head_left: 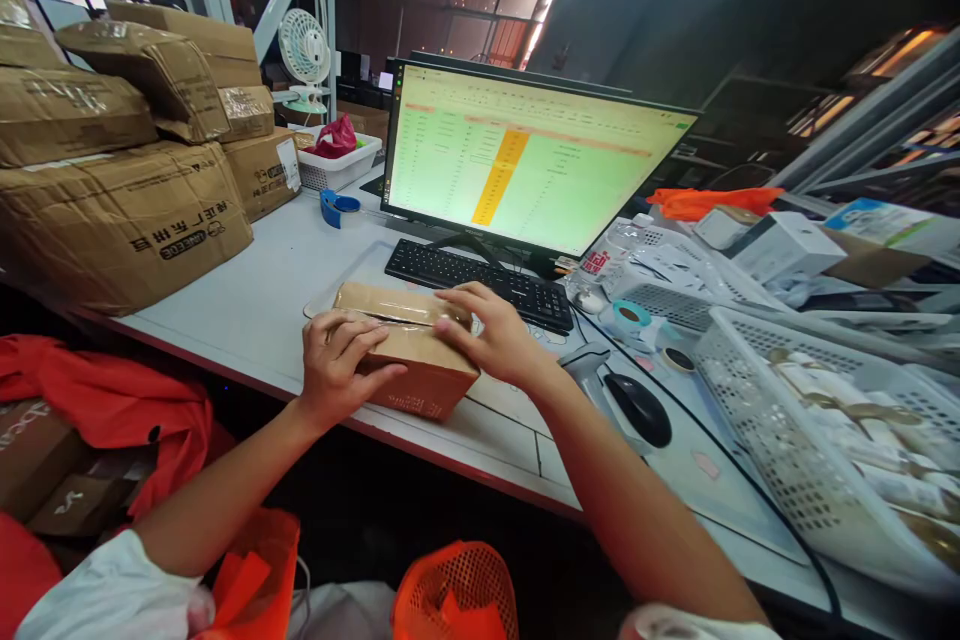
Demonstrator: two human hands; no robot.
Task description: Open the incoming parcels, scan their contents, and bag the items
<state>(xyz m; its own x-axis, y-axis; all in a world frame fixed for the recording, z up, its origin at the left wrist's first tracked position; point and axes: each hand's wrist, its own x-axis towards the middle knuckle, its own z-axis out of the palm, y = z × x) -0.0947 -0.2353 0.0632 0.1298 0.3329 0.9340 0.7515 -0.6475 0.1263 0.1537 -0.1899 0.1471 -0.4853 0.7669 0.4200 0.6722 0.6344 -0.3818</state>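
Observation:
A small brown cardboard box point(424, 360) sits near the front edge of the desk, with shiny clear tape along its top flaps. A dark gap shows between the flaps. My left hand point(341, 365) grips the box's left side, fingers curled over the top and thumb along the front. On the right end, my right hand point(491, 332) holds the top edge between thumb and fingers. Just behind the box lies a black keyboard point(480, 280), below a lit monitor point(525, 155) showing a spreadsheet with an orange column.
Larger taped cartons point(120, 220) are stacked at the left. A blue tape dispenser point(339, 208) stands near a white fan point(304, 50). To the right are a black mouse point(637, 408), its cable, and a white basket point(780, 460) of rolls. An orange bin point(457, 580) stands below the desk.

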